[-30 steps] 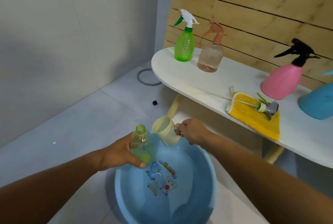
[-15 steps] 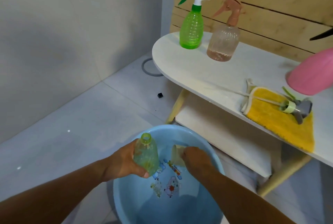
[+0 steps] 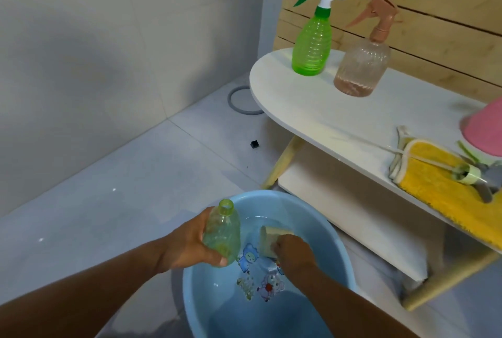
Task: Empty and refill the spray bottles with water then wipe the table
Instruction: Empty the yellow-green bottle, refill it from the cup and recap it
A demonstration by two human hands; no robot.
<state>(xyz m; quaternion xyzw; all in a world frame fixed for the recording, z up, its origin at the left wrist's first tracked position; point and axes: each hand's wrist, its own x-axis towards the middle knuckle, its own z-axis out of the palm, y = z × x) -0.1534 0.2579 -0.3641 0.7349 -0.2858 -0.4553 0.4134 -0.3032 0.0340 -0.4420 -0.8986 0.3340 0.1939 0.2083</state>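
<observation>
My left hand (image 3: 190, 245) grips a clear yellow-green bottle (image 3: 223, 231) with its cap off, held upright over the left rim of a blue basin (image 3: 330, 250) with water in it. My right hand (image 3: 293, 252) holds a cream cup (image 3: 267, 240) tipped on its side and dipped into the basin's water. On the white table (image 3: 304, 120) stand a green spray bottle (image 3: 312, 39) and a brownish spray bottle (image 3: 362, 66). The removed spray head (image 3: 472, 177) lies on a yellow cloth (image 3: 440, 188).
A pink bottle (image 3: 486, 131) shows at the right edge of the table. A lower shelf (image 3: 353, 202) runs under the tabletop beside the basin. A grey ring (image 3: 239, 101) and a small black piece (image 3: 254, 144) lie on the tiled floor near the wall.
My right hand went down from beside the bottle's mouth and put the cup into the basin's water. The left hand with the bottle stayed roughly in place. The view shifted lower and left.
</observation>
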